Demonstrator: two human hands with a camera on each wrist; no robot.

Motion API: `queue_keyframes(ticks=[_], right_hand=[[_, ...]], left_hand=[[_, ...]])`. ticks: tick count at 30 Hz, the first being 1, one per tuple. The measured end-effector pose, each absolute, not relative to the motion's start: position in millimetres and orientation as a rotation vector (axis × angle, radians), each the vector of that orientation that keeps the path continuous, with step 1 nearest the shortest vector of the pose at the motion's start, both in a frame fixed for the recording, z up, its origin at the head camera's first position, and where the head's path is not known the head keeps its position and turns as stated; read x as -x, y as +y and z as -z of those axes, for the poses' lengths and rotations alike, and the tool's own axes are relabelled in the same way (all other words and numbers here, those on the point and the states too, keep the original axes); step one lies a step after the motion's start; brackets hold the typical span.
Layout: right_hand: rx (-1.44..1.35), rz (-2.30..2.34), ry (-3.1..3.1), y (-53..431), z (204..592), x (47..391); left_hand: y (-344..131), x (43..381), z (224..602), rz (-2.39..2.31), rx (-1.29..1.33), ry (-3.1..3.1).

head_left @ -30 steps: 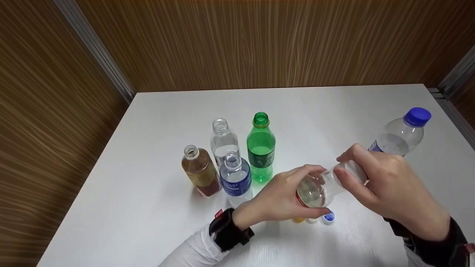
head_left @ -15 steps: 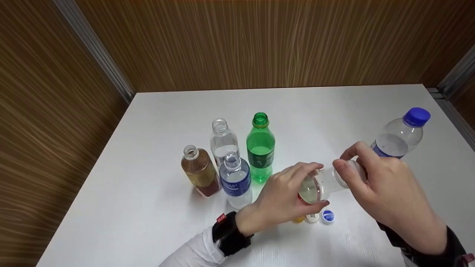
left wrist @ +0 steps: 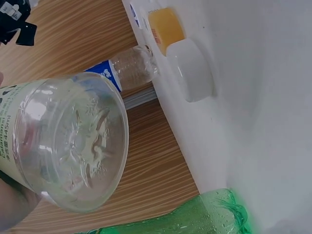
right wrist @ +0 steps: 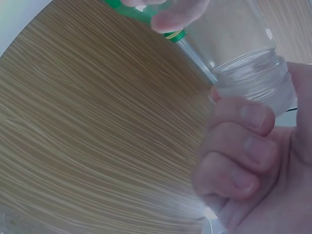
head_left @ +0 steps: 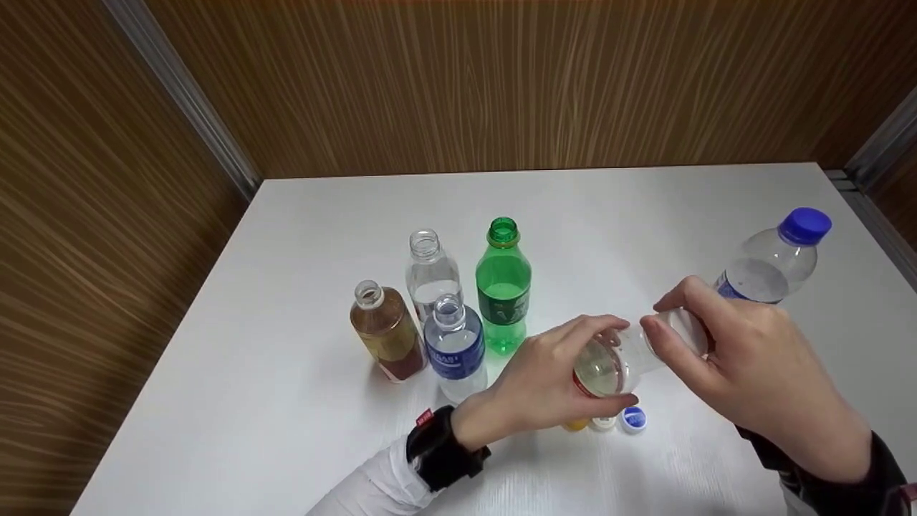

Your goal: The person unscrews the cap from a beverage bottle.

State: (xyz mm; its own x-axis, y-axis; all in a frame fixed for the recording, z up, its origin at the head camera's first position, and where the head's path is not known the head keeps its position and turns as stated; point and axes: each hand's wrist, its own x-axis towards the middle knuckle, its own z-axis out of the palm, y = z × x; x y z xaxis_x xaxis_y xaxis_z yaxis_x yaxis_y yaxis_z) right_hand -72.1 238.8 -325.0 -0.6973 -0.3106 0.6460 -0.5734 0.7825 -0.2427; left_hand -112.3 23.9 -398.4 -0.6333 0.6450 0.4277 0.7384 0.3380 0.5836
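A clear calamansi drink bottle [head_left: 599, 371] lies tilted in my left hand [head_left: 534, 376], its base facing the left wrist camera and its mouth pointing right. The left fingers and thumb curl round its body. At the neck, my right hand [head_left: 752, 365] pinches a pale translucent cap [head_left: 684, 331] between thumb and forefinger. The right wrist view shows the threaded neck [right wrist: 253, 73] above the curled right fingers [right wrist: 239, 146]. Below the held bottle, an orange cap [head_left: 575, 424], a white cap [head_left: 603, 421] and a blue-and-white cap [head_left: 633, 419] lie on the table.
Left of the hands stand uncapped bottles: a green one [head_left: 504, 287], a clear one [head_left: 433, 276], a blue-labelled one [head_left: 455, 351] and a brown one [head_left: 390, 333]. A large bottle with a blue cap [head_left: 806, 226] stands behind the right hand. Wood-grain panels [head_left: 501, 86] enclose the white table [head_left: 286, 287].
The right thumb and forefinger have shifted slightly at the cap. The held bottle and left hand have moved a little; the standing bottles are unmoved.
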Motion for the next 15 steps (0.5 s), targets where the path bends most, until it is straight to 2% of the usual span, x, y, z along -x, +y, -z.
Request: queue_keyframes(ticks=[15], right_hand=[[-0.961, -0.547, -2.216, 249.5, 328.1, 82.6]], left_hand=[[19.6, 115.3, 394.5, 1.373, 1.404, -2.572]])
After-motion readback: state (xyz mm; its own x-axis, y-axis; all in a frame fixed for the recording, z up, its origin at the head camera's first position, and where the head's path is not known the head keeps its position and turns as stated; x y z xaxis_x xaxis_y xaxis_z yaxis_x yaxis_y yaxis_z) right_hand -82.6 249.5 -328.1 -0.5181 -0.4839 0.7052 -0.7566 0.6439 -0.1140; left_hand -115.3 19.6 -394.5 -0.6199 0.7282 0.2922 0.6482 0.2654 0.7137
